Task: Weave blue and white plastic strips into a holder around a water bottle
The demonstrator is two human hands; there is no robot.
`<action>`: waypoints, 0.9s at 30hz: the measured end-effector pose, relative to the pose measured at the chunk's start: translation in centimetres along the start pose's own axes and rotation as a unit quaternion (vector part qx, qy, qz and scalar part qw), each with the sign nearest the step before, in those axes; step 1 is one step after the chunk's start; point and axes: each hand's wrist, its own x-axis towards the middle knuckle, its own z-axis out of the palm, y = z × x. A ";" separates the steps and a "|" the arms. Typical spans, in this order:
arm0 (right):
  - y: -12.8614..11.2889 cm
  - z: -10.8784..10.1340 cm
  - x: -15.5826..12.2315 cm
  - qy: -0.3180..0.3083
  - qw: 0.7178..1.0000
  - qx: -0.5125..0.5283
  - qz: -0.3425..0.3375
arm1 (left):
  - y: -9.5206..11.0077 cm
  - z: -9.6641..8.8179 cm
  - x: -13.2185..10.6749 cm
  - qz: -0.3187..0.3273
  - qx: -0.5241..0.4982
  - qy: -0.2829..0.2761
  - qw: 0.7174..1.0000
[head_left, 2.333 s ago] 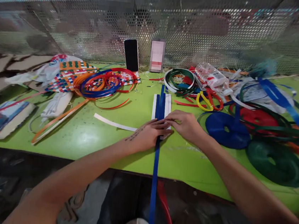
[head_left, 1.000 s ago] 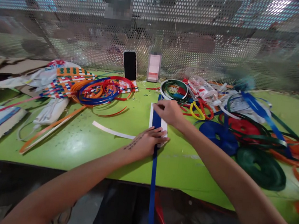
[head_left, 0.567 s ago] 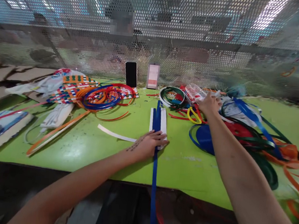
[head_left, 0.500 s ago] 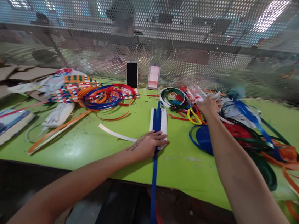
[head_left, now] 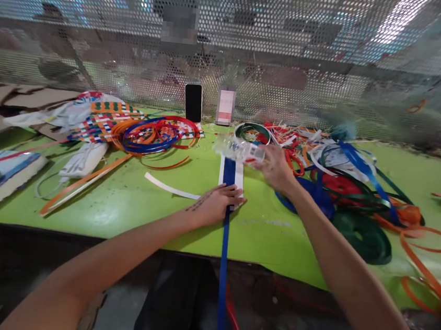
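Observation:
My left hand (head_left: 218, 201) lies flat, fingers stretched out, pressing down a blue strap (head_left: 223, 270) and the white strips (head_left: 239, 173) beside it on the green table (head_left: 130, 203). The blue strap runs off the table's front edge toward me. My right hand (head_left: 279, 167) is closed round a clear plastic bottle (head_left: 238, 148) and holds it on its side over the far end of the strips.
Coils of blue, red and green strap (head_left: 359, 232) pile at the right. A woven mat with orange and blue loops (head_left: 145, 131) lies at the left. A phone (head_left: 193, 102) leans on the perforated screen at the back. A loose white strip (head_left: 171, 188) lies near my left hand.
My right hand left the strips, reached to the pile at the back right, took the clear bottle and brought it back over the strips. My left hand stayed pressed on the strap.

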 end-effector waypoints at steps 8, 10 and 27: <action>-1.6 1.3 -2.5 -0.074 0.997 0.007 -0.023 | 0.1 0.0 0.3 -0.009 -0.009 -0.003 1.000; -1.6 1.0 -2.4 -0.075 0.997 -0.006 -0.015 | 0.2 0.0 0.2 -0.010 -0.009 -0.002 1.000; -7.7 1.3 -3.9 -0.144 0.982 0.054 -0.111 | 0.4 -0.2 0.0 0.009 -0.025 0.030 0.999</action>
